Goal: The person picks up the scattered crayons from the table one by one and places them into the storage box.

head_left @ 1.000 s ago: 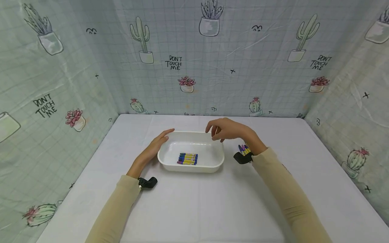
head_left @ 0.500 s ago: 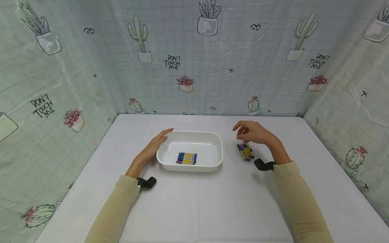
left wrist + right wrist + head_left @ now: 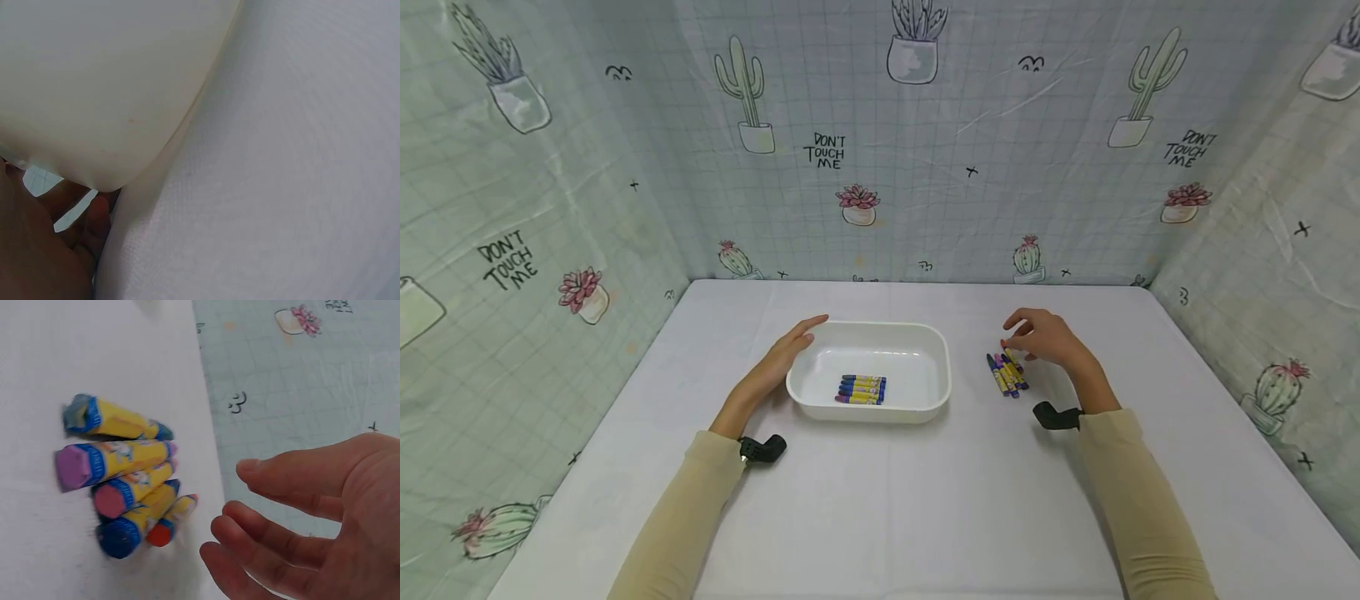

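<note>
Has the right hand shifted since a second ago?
Yes: in the head view, the right hand has moved right, from over the right end of the white tray to the crayon pile.

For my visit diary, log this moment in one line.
left hand: touching white rectangular tray | right hand: near yellow-wrapped crayons, holding none | in tray: more such crayons

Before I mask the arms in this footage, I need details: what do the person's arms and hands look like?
The left sleeve and right sleeve are long and beige. A black, angled device sits at each wrist. The left hand and right hand wear no gloves.
</note>
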`<state>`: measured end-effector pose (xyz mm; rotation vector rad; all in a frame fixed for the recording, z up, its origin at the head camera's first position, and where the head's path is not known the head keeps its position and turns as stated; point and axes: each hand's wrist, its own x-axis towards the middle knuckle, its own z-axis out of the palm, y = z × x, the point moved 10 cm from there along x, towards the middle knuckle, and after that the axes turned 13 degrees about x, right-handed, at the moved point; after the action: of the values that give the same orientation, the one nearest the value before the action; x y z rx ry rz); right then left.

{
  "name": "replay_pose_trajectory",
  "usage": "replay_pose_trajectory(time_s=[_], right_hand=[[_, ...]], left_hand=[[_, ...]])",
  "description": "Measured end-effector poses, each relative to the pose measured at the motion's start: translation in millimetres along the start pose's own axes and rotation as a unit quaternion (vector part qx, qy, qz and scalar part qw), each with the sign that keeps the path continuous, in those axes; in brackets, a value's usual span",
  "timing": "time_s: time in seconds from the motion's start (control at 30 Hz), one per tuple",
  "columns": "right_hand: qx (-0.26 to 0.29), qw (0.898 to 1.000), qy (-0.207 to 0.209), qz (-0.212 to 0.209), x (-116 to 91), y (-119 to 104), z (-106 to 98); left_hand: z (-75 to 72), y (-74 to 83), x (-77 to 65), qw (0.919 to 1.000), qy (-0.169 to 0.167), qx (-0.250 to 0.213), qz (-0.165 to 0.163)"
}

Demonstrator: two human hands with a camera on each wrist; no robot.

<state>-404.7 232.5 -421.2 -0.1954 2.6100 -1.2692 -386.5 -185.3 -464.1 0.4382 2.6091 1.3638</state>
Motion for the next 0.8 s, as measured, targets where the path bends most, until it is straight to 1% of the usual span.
replay_pose_trajectory(time_s=[0.17, 0.3, 0.47, 0.7, 0.8], right_hand=[[-0.017, 0.999, 0.019, 0.024, 5.8, 17.7, 1.8], [-0.025, 0.999, 0.020, 0.030, 7.2, 26.5, 6.7], [-0.026, 0.999, 0.020, 0.030, 6.8, 27.7, 10.3], [-0.043, 0.998, 0.024, 0.028, 8.0, 25.4, 8.1], [-0.048, 0.998, 0.022, 0.030, 9.2, 25.9, 5.8]], left_hand=[[1.2, 1.3, 1.5, 1.0000, -0.003, -0.003, 0.001], [2.3, 0.0, -0.8, 1.0000, -0.004, -0.001, -0.002], [1.3, -1.4, -2.8, 1.0000, 0.000, 0.005, -0.004], [-0.3, -0.8, -0.7, 0.9998, 0.000, 0.018, -0.003], [-1.1, 1.0, 0.1, 0.9999, 0.000, 0.016, -0.002]])
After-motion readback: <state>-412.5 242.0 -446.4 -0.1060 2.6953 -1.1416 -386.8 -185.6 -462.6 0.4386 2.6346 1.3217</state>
